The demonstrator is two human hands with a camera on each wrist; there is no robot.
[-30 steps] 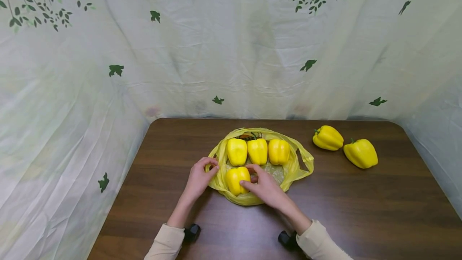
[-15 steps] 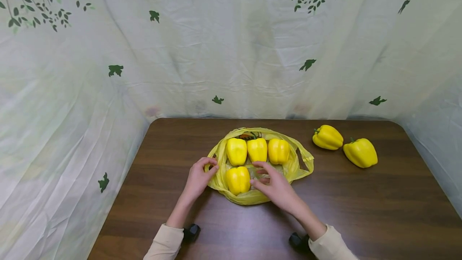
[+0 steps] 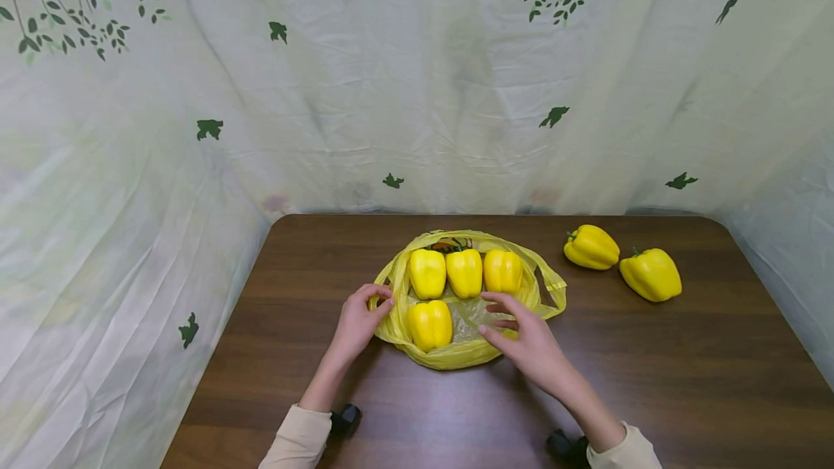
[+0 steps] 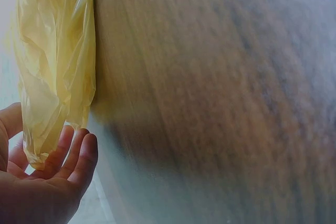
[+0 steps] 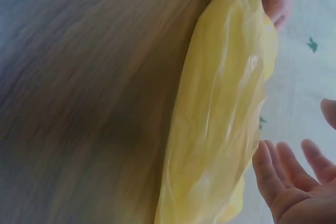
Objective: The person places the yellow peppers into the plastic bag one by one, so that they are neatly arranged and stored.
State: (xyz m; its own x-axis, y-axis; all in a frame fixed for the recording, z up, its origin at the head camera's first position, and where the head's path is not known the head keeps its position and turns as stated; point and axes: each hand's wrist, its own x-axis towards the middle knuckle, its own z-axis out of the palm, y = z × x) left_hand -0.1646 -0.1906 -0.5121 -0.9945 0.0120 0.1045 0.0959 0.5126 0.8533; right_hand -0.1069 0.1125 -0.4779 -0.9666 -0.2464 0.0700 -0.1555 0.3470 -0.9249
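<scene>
A yellow plastic bag (image 3: 449, 359) lies spread open on the table. Three yellow bell peppers stand in a row at its back, the middle one (image 3: 465, 273) showing its green stem. A fourth bell pepper (image 3: 430, 326) sits at the bag's front left. At the left rim my left hand (image 3: 360, 320) holds the bag's edge, its fingers curled round the thin plastic (image 4: 44, 103) in the left wrist view. My right hand (image 3: 531, 346) hovers over the bag's front right, fingers spread and nothing between them; the right wrist view shows its fingers (image 5: 294, 174) beside the bag.
Two more yellow bell peppers lie on the table at the right, one (image 3: 591, 247) farther back and one (image 3: 651, 275) nearer. The brown wooden table (image 3: 651, 382) ends at a pale leaf-printed curtain (image 3: 430, 93) behind it.
My right hand has let go of the front bell pepper and moved right, away from it. That bell pepper stays in place; my left hand keeps its hold on the bag.
</scene>
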